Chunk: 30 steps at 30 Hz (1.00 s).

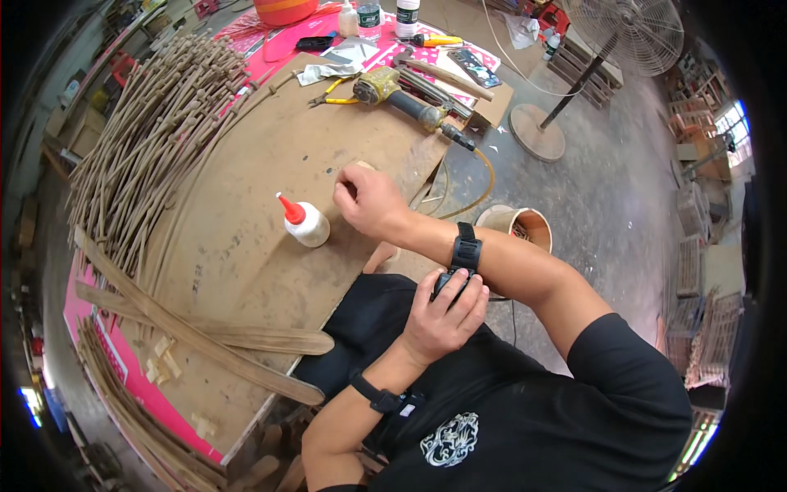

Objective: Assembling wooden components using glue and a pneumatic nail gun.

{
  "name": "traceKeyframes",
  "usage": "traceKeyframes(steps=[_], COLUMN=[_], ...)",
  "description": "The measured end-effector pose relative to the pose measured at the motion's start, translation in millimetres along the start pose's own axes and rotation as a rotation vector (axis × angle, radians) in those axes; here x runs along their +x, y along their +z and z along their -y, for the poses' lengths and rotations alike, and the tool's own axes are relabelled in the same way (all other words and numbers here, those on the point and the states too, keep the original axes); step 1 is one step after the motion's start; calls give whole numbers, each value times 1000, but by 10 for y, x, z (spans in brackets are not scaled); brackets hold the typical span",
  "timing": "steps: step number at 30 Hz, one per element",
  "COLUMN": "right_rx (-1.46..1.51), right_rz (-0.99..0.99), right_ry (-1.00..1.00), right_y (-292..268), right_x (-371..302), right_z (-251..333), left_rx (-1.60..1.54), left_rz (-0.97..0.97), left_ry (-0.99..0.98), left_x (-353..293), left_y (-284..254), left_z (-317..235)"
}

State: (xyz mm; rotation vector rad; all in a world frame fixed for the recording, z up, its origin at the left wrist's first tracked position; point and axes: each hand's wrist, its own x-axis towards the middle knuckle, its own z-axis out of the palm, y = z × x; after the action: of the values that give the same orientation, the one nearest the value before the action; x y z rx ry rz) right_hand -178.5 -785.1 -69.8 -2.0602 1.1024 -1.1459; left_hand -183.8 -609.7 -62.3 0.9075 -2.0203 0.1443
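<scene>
My right hand (370, 199) is curled into a loose fist above the table's near right side, with nothing visible in it. Around that wrist runs a black strap (466, 246). My left hand (443, 318) reaches across my body, its fingers bent over a small black wrist device (450, 283) on the underside of the strap. A similar black band (384, 400) sits on my left wrist. Left of my right fist, a white glue bottle (309, 226) with a red nozzle stands on the brown board tabletop (246, 184).
Thin wooden rods (156, 135) are heaped at the left, with two curved wooden slats (238, 334) crossing nearer me. A pneumatic nail gun (402, 100) with a yellow hose and yellow-handled pliers (334, 97) lie toward the back. A bucket (537, 228) and a floor fan (539, 131) stand right.
</scene>
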Motion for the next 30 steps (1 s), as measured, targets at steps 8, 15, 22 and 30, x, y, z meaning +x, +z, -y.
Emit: traceKeyframes(steps=[8, 15, 22, 30], right_rx=[428, 591, 642, 448], right_rz=[102, 147, 198, 217], right_ry=[476, 526, 820, 819], right_y=[0, 132, 58, 51], right_x=[47, 60, 61, 48], right_z=[-35, -110, -198, -247], left_rx=[-17, 15, 153, 238], left_rz=[-42, -19, 20, 119], left_ry=[-44, -59, -6, -46], left_x=[-9, 76, 107, 225], left_y=[19, -37, -134, -180], left_z=[74, 86, 8, 135])
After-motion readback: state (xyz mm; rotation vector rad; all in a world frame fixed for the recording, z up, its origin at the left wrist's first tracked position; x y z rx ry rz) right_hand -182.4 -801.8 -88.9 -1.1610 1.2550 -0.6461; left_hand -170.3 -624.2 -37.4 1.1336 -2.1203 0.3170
